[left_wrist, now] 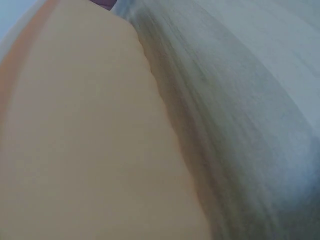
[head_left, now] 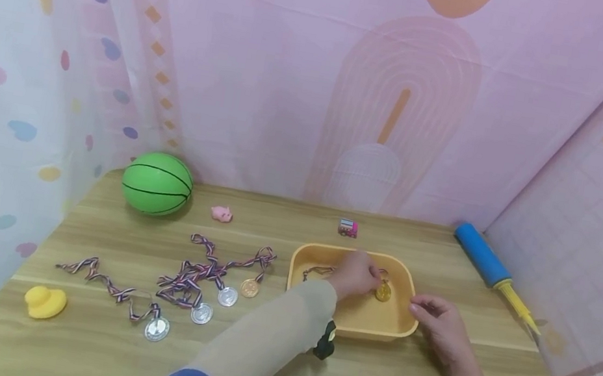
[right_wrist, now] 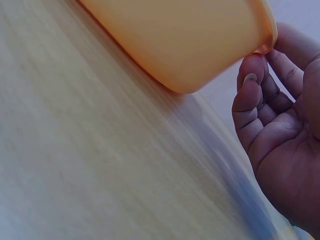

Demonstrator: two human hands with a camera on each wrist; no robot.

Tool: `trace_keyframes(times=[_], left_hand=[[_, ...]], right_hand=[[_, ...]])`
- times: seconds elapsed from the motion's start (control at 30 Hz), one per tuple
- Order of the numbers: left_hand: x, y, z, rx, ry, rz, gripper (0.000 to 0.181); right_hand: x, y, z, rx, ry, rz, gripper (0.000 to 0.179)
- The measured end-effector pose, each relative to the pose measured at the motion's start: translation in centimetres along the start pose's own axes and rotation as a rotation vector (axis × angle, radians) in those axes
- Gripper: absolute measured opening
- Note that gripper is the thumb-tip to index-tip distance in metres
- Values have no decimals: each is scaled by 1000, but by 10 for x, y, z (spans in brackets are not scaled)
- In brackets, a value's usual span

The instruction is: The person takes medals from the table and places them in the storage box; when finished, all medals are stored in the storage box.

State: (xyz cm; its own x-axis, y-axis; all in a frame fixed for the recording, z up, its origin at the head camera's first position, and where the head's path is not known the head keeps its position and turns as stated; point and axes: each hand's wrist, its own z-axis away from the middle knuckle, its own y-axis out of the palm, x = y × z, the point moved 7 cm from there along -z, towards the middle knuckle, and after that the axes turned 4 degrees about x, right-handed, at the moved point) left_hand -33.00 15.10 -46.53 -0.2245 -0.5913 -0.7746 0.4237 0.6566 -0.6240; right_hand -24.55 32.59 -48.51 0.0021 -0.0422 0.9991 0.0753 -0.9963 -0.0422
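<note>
A yellow-orange plastic bin (head_left: 383, 326) stands on the table. My left hand (head_left: 354, 274) reaches down inside it, its fingertips pinching at a gold medal (head_left: 383, 292) by its striped ribbon. More ribbon (head_left: 318, 271) lies in the bin to the left of that hand. The left wrist view holds mostly the bin's wall (left_wrist: 95, 130), with no fingers showing. On the bin's right side, my right hand (head_left: 445, 332) grips the rim, and in the right wrist view its fingers (right_wrist: 247, 97) curl under the edge.
Left of the bin lie silver medals (head_left: 157, 329) and a bronze medal (head_left: 249, 287) with tangled striped ribbons (head_left: 189, 275). Around them are a yellow duck (head_left: 45, 303), green ball (head_left: 157, 183) and pink pig (head_left: 222, 213). A small toy (head_left: 348, 227) sits behind the bin, a blue pump (head_left: 483, 253) at right.
</note>
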Motion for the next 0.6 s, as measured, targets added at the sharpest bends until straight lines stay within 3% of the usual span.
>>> trace_keyframes(times=[0.17,0.27,0.43,0.6], left_hand=[[-9,-11,5,-24,14,-36,4],[-18,-24,11,-17,45,4,6],[-28,-59,30,-5,70,172,9],[-20,-100,58,-46,74,277,10]], right_hand=[[-1,0,0,4,10,-2,17],[-3,1,1,12,15,-1,21],[-4,1,1,18,8,23,24],[0,0,0,22,-10,33,11]])
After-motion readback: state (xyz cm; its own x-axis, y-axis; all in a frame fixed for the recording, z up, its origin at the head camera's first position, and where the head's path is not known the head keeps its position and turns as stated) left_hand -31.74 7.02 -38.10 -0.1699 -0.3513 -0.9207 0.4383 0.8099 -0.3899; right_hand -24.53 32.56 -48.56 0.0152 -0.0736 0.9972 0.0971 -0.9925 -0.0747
